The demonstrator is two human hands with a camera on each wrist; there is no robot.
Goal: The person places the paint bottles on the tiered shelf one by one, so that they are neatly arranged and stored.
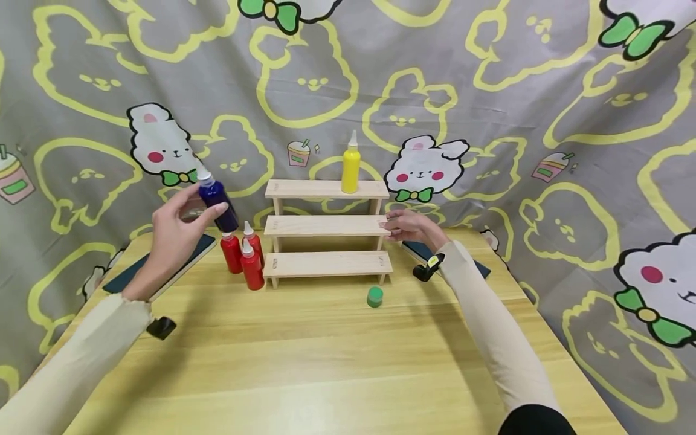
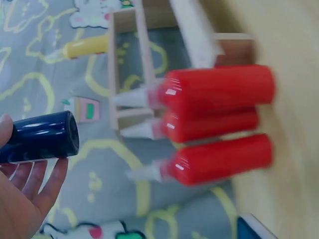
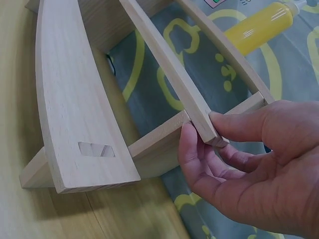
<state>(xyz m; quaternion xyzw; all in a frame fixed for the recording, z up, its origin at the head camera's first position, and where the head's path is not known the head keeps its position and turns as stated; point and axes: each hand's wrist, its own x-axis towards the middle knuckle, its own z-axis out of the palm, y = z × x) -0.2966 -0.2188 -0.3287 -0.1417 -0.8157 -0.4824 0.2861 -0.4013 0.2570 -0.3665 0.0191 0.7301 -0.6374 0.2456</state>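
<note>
My left hand [image 1: 178,226] holds a dark blue squeeze bottle [image 1: 219,202] with a white nozzle, tilted in the air above several red bottles. In the left wrist view its fingers and thumb wrap the blue bottle [image 2: 42,137]. The red squeeze bottles [image 1: 252,266] stand upright on the table, left of a three-tier wooden shelf [image 1: 326,264]. My right hand [image 1: 410,228] pinches the right end of the middle tier, thumb on top and fingers beneath, as the right wrist view shows. On the top tier stands a yellow squeeze bottle [image 1: 351,167].
A small green cap or jar [image 1: 374,296] sits in front of the shelf's right foot. Dark blue flat objects like books lie on the table at the left [image 1: 187,260] and at the right, behind my wrists. A patterned curtain [image 1: 326,78] hangs behind the table.
</note>
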